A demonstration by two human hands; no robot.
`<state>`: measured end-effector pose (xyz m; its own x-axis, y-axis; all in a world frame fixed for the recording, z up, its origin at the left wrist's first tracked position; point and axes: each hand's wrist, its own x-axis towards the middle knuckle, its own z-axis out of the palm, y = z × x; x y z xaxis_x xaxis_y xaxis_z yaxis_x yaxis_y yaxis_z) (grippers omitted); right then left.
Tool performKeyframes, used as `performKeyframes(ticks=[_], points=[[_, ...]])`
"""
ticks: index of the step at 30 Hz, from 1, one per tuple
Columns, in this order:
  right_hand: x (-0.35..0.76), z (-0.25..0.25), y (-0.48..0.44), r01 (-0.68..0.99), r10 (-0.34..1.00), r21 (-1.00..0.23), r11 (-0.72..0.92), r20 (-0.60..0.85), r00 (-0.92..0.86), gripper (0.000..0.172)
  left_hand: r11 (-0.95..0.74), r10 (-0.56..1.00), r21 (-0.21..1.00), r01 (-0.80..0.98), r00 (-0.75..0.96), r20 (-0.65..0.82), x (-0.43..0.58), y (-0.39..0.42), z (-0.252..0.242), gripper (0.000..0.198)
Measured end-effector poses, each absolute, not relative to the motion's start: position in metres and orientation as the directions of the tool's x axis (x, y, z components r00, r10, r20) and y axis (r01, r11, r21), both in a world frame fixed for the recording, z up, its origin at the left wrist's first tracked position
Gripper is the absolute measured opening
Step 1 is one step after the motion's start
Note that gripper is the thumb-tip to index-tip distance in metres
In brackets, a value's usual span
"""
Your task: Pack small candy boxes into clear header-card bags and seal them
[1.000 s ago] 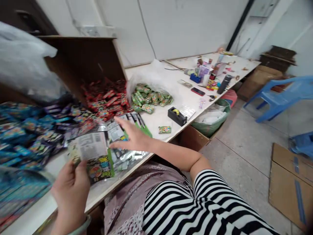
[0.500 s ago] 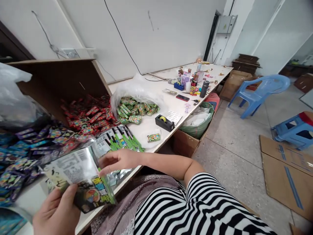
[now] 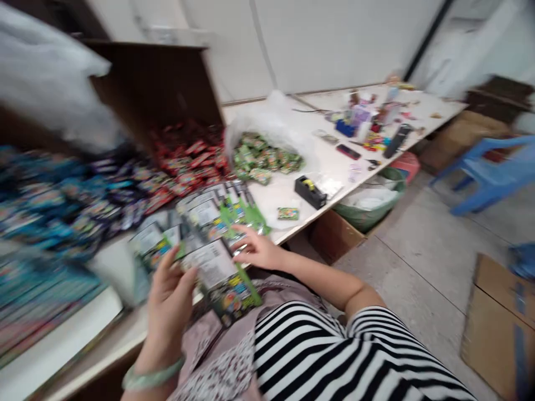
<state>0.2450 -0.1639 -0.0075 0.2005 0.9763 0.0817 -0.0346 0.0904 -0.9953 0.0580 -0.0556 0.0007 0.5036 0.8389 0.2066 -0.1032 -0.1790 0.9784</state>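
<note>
A printed green-and-black plastic pouch (image 3: 221,273), with a pale label panel and bright lettering, lies tilted between my hands at the table's front edge, partly over my lap. My left hand (image 3: 171,289) is open at its left side, thumb and forefinger apart; blur hides whether they touch it. On the pouch's other side my right hand (image 3: 259,249) has its fingers spread near its upper right corner. Similar pouches (image 3: 204,214) lie overlapped in a row behind it. Another pouch (image 3: 152,245) sits just beyond my left fingertips.
Heaps of red packets (image 3: 196,156) and blue packets (image 3: 50,200) fill the left and back. A clear bag of green packets (image 3: 267,159), a black tape dispenser (image 3: 310,192) and one small green packet (image 3: 288,213) stand rightward. A blue chair (image 3: 493,167) is on the floor.
My left hand has let go of the pouch it held, and its fingers have opened. My right hand's fingers have spread. The camera view has swung left.
</note>
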Motion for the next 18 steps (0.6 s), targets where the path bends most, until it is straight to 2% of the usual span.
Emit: performKeyframes(ticks=[2,4,9,13,15,18], points=[[0.240,-0.009,-0.170,-0.076,0.948,-0.981,0.179,0.151,0.280,0.062,-0.094,0.865,0.980,-0.178,0.473,0.169,0.056,-0.060,-0.006,0.068],[0.237,-0.008,-0.170,-0.029,0.945,-0.976,0.215,0.201,0.256,0.052,-0.119,0.849,0.972,-0.201,0.486,0.205,0.052,-0.061,-0.009,0.072],[0.226,-0.001,-0.158,0.147,0.927,-0.960,0.239,0.271,0.260,0.046,-0.212,0.836,0.966,-0.146,0.485,0.257,0.028,-0.067,-0.001,0.050],[0.218,0.006,-0.153,0.186,0.934,-0.949,0.254,0.290,0.210,0.041,-0.200,0.847,0.970,-0.135,0.474,0.241,0.013,-0.079,0.006,0.041],[0.220,0.012,-0.151,0.210,0.945,-0.942,0.262,0.294,0.140,0.033,-0.187,0.844,0.969,-0.161,0.478,0.242,0.010,-0.081,0.008,0.037],[0.229,0.027,-0.148,0.355,0.946,-0.889,0.290,0.321,0.032,0.015,-0.226,0.850,0.962,-0.155,0.450,0.272,0.012,-0.081,0.013,0.028]])
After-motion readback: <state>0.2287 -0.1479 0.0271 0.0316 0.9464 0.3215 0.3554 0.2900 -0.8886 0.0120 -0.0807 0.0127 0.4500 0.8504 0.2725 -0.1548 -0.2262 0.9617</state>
